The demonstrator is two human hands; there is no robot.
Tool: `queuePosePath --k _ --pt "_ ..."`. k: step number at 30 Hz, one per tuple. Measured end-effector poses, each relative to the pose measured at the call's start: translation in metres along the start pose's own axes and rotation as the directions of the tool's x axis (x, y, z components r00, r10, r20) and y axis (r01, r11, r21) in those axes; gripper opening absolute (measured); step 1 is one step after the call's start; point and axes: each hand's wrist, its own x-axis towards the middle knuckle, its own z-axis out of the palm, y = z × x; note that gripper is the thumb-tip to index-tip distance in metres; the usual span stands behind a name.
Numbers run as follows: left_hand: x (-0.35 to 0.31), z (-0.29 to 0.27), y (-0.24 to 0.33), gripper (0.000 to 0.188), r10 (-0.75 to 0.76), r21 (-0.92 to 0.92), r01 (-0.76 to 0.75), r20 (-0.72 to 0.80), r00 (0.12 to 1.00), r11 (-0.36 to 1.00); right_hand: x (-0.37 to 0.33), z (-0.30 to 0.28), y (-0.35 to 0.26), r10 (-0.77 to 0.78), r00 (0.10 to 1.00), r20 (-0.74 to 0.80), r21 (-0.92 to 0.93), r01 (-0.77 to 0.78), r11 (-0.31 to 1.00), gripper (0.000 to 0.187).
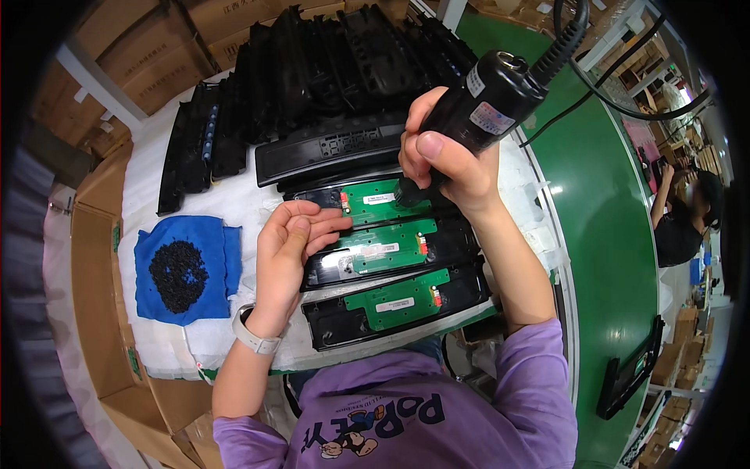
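Note:
My right hand point(457, 160) is wrapped round a black corded electric screwdriver point(486, 102), which tilts down to the left. Its lower end is over a green circuit board point(383, 205) in the farthest of three black plastic housings. Beside that board's left end is my left hand point(291, 238), thumb bent against the fingers and fingertips close to the board; anything held there is too small to make out. Nearer to me lie a second green board point(375, 248) and a third green board point(400, 300), each in its own black housing point(332, 327).
A blue cloth point(226, 258) at the left bears a heap of small black pieces point(178, 273). Behind the boards lies a black panel point(336, 148), with many black housings point(312, 70) stacked beyond. Cardboard boxes point(148, 55) stand at the back left. Another person point(683, 215) is far right.

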Motion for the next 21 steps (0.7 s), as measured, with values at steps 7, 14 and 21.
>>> queuePosePath --k 7,14,21 --pt "-0.004 0.001 0.009 0.017 -0.108 0.030 0.106 0.065 0.992 0.994 -0.004 0.002 0.006 0.020 0.998 0.062 -0.032 -0.019 0.999 0.022" --pt "-0.005 0.003 0.002 0.010 -0.153 0.033 0.151 0.069 0.986 0.988 -0.007 0.010 -0.001 -0.014 1.000 0.026 -0.093 0.016 0.996 0.020" --pt "-0.005 0.006 0.002 0.011 -0.159 -0.105 0.179 0.173 0.972 0.978 -0.006 0.001 -0.009 -0.172 0.985 0.031 0.478 0.136 0.868 0.018"
